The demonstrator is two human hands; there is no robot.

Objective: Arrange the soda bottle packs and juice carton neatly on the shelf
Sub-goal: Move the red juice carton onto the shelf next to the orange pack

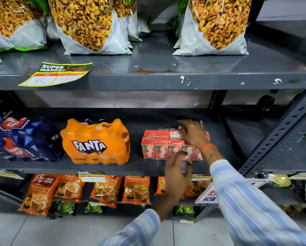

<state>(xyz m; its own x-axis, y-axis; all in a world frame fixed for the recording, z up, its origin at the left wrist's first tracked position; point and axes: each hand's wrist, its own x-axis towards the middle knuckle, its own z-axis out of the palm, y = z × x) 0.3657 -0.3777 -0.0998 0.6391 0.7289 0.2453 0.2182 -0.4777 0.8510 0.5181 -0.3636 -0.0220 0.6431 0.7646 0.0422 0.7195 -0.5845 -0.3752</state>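
Right hand (193, 134): lies flat on top of the juice carton pack (168, 145), palm down, fingers spread over its far right corner; the grip is wide, pressing on the pack rather than closing round it.
Left hand (178, 172): blurred, just in front of the pack's lower right face, fingers loosely curled; I cannot tell whether it touches the pack or how far the grip is open.
Juice carton pack: red-orange, shrink-wrapped, sitting on the middle shelf (145, 168) directly under the right hand, near the front edge.
Orange soda pack (95, 142): to the left of both hands, on the same shelf, standing upright with a gap between it and the cartons.
Blue soda pack (22, 139): further left again, just beside the orange one, tilted a little.
Snack bags (84, 23): on the shelf above the hands.
Tea pouches (104, 189): on the shelf below the left hand.
Sleeves (251, 201): striped blue and white; an orange band sits at the right wrist.
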